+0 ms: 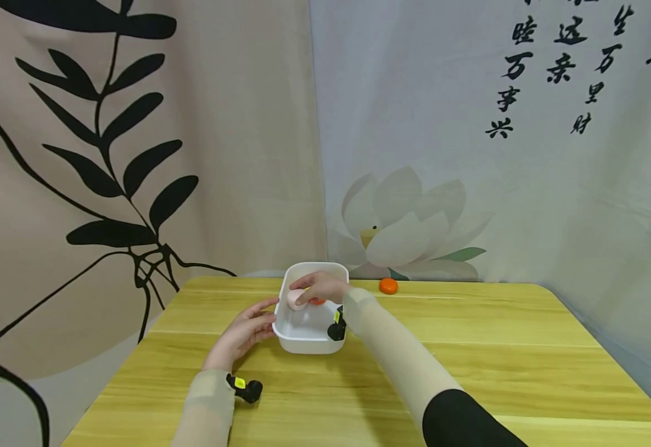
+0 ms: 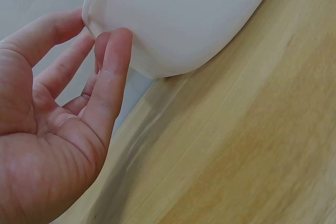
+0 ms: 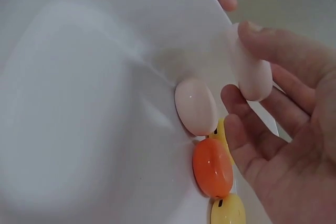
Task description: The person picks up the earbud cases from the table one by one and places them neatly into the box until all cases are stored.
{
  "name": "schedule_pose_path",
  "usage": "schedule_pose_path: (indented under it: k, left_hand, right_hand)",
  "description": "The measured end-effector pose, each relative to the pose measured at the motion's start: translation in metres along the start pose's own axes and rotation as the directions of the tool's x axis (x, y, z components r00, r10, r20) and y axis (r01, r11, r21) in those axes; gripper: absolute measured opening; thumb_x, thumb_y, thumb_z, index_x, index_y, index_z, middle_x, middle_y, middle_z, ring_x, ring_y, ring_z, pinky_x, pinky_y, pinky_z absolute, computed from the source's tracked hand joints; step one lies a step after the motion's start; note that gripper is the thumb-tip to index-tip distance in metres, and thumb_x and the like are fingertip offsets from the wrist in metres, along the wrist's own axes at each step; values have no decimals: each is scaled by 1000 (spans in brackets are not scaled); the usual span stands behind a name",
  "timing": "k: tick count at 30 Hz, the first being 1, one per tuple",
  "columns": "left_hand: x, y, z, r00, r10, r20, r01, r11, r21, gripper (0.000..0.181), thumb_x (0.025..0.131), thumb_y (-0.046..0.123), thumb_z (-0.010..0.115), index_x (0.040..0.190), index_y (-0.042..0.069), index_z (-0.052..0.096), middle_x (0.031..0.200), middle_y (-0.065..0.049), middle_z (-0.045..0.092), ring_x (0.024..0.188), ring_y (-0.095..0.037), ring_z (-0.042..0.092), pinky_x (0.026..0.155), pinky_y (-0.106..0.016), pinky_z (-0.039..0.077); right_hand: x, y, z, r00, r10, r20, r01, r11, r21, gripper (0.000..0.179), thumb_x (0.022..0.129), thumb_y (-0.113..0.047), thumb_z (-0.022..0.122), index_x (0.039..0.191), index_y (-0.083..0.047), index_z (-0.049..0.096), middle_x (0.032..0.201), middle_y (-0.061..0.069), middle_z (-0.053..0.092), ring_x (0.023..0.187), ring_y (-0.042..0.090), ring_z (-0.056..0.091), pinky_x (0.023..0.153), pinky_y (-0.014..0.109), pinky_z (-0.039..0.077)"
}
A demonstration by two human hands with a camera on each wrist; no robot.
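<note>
A white rectangular tub (image 1: 308,341) stands at the table's back middle. Over its inside my right hand (image 1: 322,288) pinches a pale pink, smooth egg-shaped piece (image 3: 252,72) between thumb and fingers. Below it in the tub, the right wrist view shows another pale pink piece (image 3: 196,107), an orange piece (image 3: 212,168) and yellow pieces (image 3: 228,213) with small black marks, lined up along one wall. My left hand (image 1: 247,329) touches the tub's left wall from outside, its fingers loosely bent near the rim.
Another orange piece (image 1: 388,285) lies on the wooden table (image 1: 470,347) near its back edge, right of the tub. Behind the table hangs a printed curtain (image 1: 258,136). Each wrist carries a small black camera (image 1: 249,390).
</note>
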State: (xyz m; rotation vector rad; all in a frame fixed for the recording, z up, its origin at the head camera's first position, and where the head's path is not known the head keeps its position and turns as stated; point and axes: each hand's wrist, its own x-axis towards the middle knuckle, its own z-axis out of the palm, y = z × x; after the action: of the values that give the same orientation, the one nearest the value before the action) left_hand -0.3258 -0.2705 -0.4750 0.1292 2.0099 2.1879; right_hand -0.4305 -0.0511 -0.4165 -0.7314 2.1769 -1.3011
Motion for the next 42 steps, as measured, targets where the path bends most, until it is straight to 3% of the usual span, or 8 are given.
schedule_pose_path:
  k: [4,9,15,27,38,42]
  left_hand:
    - [0,0,1,1000,5,12,-5,1000,-7,57,96,8,59,147,1,36,109,-15,61,84,-20,63,82,-34,55]
    - [1,1,2,1000,9,15,-9,1000,7,57,96,9,59,147,1,36,110,-15,60,85,-20,63,83,-34,55]
    - [3,1,3,1000,11,21,-11,1000,21,54,97,7,56,147,2,36,116,-24,56,86,-21,62,85,-36,55]
    - [1,3,6,999,12,47,-13,1000,16,56,98,9,57,148,1,34,122,-29,53,89,-23,62,83,-33,55]
    - [2,0,1,999,-20,-26,21,999,33,52,98,7,55,147,5,38,124,-28,52,89,-24,62,82,-33,55]
    - [2,-1,0,999,-27,-43,28,999,34,51,98,6,55,147,6,40,125,-28,51,91,-26,61,82,-34,55]
  right_hand:
    - [-1,-1,0,1000,3,6,-2,1000,-17,46,78,-9,79,122,-11,68,111,-1,67,83,11,58,91,44,49]
    - [-2,-3,-1,1000,6,-3,-6,1000,-28,44,80,-11,77,123,-10,67,120,1,65,95,11,59,97,44,47]
    - [-5,-5,-1,1000,1,-14,-1,1000,-29,43,83,-11,74,125,-7,66,126,2,63,109,15,57,101,43,44]
    - [-13,-9,-5,1000,-22,-2,22,1000,-8,43,84,-10,73,126,-4,64,129,7,62,109,16,57,104,47,41]
    - [-16,-16,-22,1000,-19,10,19,999,-25,44,87,-18,71,130,-8,62,134,9,57,114,18,56,103,49,41]
    - [-19,-15,-33,1000,-26,4,26,1000,-3,40,90,-19,69,128,-10,63,133,11,58,118,29,56,104,51,40]
